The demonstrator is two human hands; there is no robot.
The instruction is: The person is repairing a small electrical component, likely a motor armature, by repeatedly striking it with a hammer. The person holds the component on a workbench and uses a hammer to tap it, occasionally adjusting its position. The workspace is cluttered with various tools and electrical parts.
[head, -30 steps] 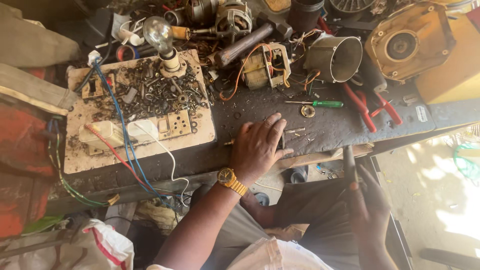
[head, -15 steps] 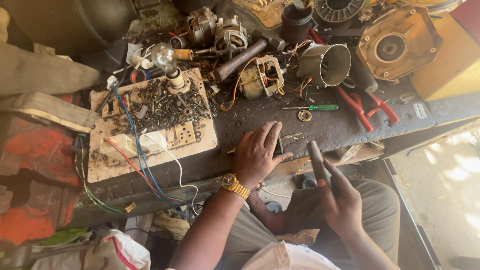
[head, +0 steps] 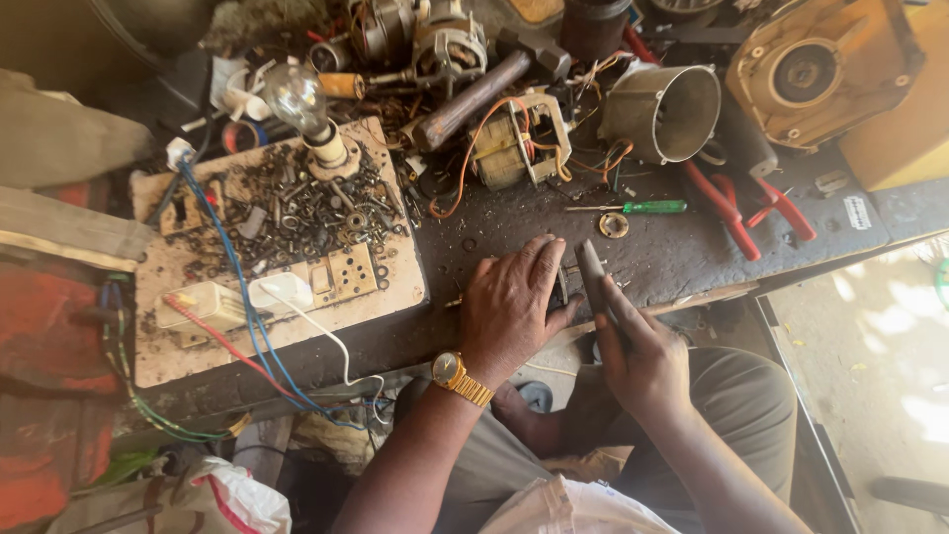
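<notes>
Metal clutter covers the dark workbench (head: 692, 262) in the head view. Left hand (head: 509, 307) lies flat, fingers spread, pressing small parts at the bench edge; whether it grips anything I cannot tell. Right hand (head: 643, 361) is closed around a flat dark tool (head: 593, 282), its tip just beside the left fingers. Green screwdriver (head: 633, 207), washer (head: 613, 224) and red pliers (head: 736, 208) lie beyond. Judged from this, firm downward pressure and a slow, controlled tool tip near the fingers would serve best
</notes>
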